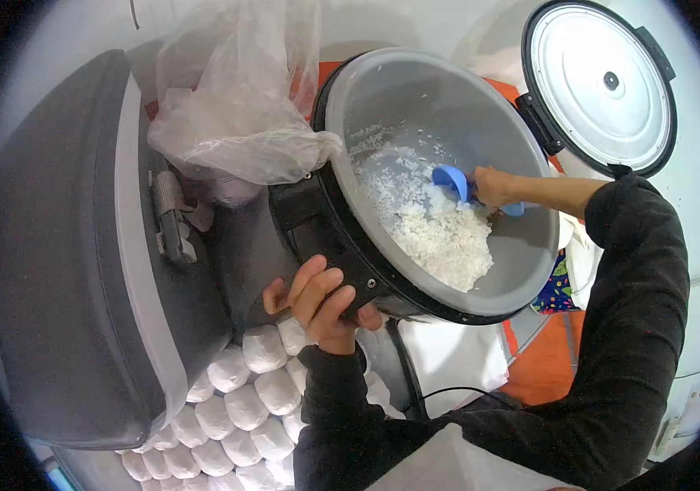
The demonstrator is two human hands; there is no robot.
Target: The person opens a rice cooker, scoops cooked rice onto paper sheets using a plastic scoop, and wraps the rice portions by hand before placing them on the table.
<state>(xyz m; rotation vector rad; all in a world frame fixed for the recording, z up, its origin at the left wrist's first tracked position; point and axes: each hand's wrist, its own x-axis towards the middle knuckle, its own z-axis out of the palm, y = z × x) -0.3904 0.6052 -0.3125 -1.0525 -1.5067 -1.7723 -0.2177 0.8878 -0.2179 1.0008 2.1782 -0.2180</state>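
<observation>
A large rice cooker point(342, 245) with a black outer body and a grey inner pot point(415, 78) stands tilted, its mouth facing me. Cooked white rice point(448, 245) is heaped on the near side of the pot, and loose grains cling to the wall. Inside the pot, my right hand point(493, 186) is closed around a blue plastic scoop point(450, 178), which touches the upper part of the rice. My left hand point(321, 307) curls its fingers over the black handle area on the cooker's outside, gripping it.
The cooker's round lid point(599, 82) hangs open at upper right. A clear plastic bag point(235, 123) drapes against the pot's rim. Several white wrapped bundles point(248, 407) lie in rows below a large dark grey insulated bag point(64, 262). A black cord point(456, 390) crosses near my arms.
</observation>
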